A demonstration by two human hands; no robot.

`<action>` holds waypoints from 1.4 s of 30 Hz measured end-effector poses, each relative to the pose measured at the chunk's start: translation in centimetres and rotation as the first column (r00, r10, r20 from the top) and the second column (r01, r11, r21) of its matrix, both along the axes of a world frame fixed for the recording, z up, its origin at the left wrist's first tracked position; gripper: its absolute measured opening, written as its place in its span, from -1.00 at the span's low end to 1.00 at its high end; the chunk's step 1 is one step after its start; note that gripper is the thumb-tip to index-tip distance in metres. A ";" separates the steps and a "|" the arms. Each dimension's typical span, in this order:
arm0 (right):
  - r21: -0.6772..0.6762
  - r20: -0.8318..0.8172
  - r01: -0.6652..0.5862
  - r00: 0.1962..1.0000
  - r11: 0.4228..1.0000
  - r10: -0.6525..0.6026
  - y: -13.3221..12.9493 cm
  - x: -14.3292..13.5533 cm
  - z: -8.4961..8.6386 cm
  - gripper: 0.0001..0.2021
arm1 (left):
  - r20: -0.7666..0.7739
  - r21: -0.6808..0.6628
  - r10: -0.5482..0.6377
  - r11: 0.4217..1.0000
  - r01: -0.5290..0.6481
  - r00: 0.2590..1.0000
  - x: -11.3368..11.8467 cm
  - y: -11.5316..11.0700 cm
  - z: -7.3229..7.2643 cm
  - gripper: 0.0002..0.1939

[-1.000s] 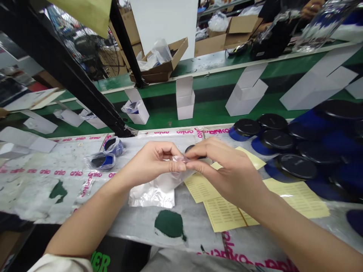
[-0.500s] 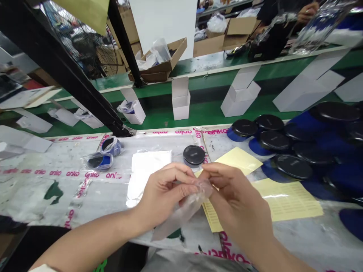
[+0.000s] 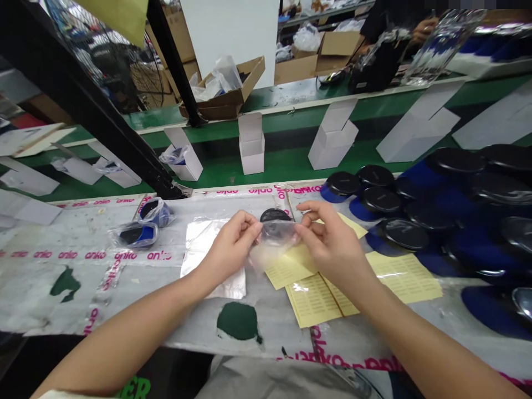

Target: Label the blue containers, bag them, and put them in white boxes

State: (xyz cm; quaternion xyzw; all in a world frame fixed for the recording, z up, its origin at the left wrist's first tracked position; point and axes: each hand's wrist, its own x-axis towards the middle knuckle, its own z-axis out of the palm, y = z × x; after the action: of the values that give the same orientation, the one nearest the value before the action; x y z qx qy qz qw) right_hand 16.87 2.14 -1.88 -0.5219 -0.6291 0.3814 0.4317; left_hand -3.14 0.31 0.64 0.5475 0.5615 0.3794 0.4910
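A clear plastic bag (image 3: 270, 246) is stretched between my two hands by its upper edge. My left hand (image 3: 230, 241) pinches its left corner, and my right hand (image 3: 328, 238) grips the right corner between thumb and fingers. Just behind the bag stands a container with a round black lid (image 3: 274, 214), partly covered by the plastic. A stack of clear bags (image 3: 193, 257) lies under and beside my left forearm. Yellow printed sheets (image 3: 311, 302) are spread below my right hand. To the left lie two bagged blue containers (image 3: 135, 235).
Several blue containers with black lids (image 3: 401, 233) crowd the right side. Open white boxes (image 3: 252, 152) stand along the green conveyor (image 3: 286, 149) behind the table. A black post (image 3: 120, 127) slants across the left. Across the conveyor, a person's hand (image 3: 424, 29) shows.
My hands were close together on the crumpled bag; they have moved apart and forward. The bag is now spread between them, before the black-lidded container.
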 end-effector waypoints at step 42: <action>-0.087 0.709 -0.371 0.629 0.925 0.319 5.8 -2.5 4.2 -0.16 | -0.374 0.330 -0.023 0.931 0.157 0.927 -1.2 7.6 0.7 -0.83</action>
State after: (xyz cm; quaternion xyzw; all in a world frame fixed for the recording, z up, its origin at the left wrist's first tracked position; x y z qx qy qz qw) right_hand 14.40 7.93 2.35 -0.4830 -0.8466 0.2041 0.0914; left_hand -4.32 7.86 1.36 0.7131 0.5389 0.3428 0.2889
